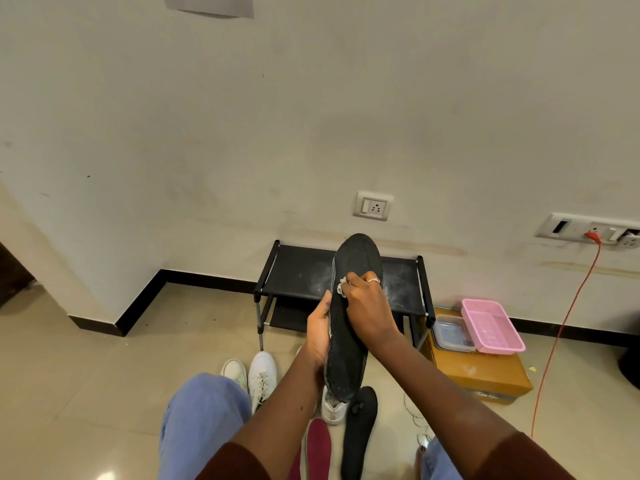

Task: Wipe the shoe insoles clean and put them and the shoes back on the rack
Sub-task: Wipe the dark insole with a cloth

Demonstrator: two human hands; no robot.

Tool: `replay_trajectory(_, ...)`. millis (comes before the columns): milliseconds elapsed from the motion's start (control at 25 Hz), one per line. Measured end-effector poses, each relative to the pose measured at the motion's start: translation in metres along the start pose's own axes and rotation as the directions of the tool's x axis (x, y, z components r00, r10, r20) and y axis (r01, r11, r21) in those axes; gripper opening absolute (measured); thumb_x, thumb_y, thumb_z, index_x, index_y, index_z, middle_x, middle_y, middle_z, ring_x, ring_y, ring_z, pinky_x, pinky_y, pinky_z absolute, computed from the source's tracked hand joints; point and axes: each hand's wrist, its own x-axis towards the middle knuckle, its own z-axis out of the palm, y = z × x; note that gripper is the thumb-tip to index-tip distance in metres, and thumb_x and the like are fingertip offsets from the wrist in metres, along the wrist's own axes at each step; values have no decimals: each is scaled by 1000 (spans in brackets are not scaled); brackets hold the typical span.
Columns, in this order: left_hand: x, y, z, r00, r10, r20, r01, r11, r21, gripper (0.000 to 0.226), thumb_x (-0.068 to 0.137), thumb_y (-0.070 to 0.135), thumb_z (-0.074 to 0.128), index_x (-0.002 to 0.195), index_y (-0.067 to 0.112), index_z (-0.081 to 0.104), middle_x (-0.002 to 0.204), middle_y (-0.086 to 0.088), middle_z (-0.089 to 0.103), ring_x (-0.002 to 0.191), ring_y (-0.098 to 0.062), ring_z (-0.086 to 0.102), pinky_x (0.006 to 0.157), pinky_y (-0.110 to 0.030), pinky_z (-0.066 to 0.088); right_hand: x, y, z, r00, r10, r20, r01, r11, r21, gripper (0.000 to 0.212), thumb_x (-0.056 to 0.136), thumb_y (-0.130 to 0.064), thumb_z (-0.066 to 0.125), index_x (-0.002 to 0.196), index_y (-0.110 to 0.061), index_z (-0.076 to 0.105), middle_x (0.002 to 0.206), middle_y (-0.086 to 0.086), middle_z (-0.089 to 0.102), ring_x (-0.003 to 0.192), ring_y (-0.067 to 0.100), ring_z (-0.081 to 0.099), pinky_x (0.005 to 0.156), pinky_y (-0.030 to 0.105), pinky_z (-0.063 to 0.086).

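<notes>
Left hand (319,332) grips the black insole (349,320) by its left edge w/ fingers curled round, right hand (365,306) pinches a white wipe (341,287) vs the insole's top, just above the left.

Rack (298,271) against wall (242,133); box (485,374) right of rack; basket (491,325), container (449,332) on box; shoes (262,375) before rack.

Bright, even light, sharp focus; edges bow outward; faint glare on glossy beige floor tiles (104,427) at seven o'clock

Black insole (349,327), pink basket (491,325), white shoes (261,375), maroon insole (318,445).
</notes>
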Motion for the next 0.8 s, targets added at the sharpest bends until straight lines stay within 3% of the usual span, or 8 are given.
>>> replay_trajectory(120,3,-7,-7,1000,-4,12,4,999,-32,59,97,41,31,80,5,74,75,-13,70,68,-22,70,59,-27,57,-12,1,5,999,-10,40,8,999,44,24,64,6,54,54,-12,66,57,0,58,56,24,53,45,25,40)
replay_trajectory(200,6,-10,-15,1000,17,-22,-18,999,-51,62,99,40,30,76,5,75,74,-12,71,67,-21,70,59,-26,57,-21,-1,5,996,-29,87,20,994,110,23,58,10,55,53,-10,65,56,1,58,57,25,52,44,25,34)
replay_trajectory(320,6,-7,-19,997,61,-51,-65,995,-80,61,99,41,29,85,4,75,85,-12,72,74,-22,71,66,-27,58,-39,-10,4,990,-15,142,-19,973,230,32,59,8,41,63,-7,69,64,4,63,65,27,53,52,26,32)
replay_trajectory(440,5,-1,-19,995,52,-86,-57,997,-54,59,97,47,31,113,1,63,98,-16,69,85,-26,67,82,-34,53,-58,-21,4,980,152,131,-183,944,276,43,72,14,44,91,-13,72,92,-3,67,91,21,55,70,27,37)
replay_trajectory(520,7,-1,-18,994,52,-98,-57,997,-46,60,98,48,30,107,2,67,96,-16,69,84,-26,68,82,-34,52,-60,-21,2,936,309,167,-350,863,364,42,79,14,45,100,-12,71,102,-2,68,98,16,58,75,9,39)
replay_trajectory(560,8,-3,-19,993,50,-104,-54,998,-45,62,99,46,29,95,2,73,90,-15,71,78,-25,70,75,-32,56,-57,-21,-1,910,360,206,-415,815,404,38,82,12,46,99,-10,72,102,1,70,95,13,61,71,-1,36)
replay_trajectory(640,4,-4,-18,996,53,-66,-56,997,-44,65,100,39,29,75,3,76,78,-14,72,66,-23,71,58,-27,58,-49,-20,-8,862,401,310,-504,742,442,28,86,6,51,96,-8,73,100,3,71,83,6,61,61,-6,35)
replay_trajectory(800,-1,5,-15,996,81,32,-79,995,-57,56,91,41,40,75,1,76,80,-17,72,69,-25,71,57,-32,59,-49,-15,-21,799,320,510,-588,597,546,20,83,3,59,90,-8,74,87,2,70,71,0,57,65,5,45)
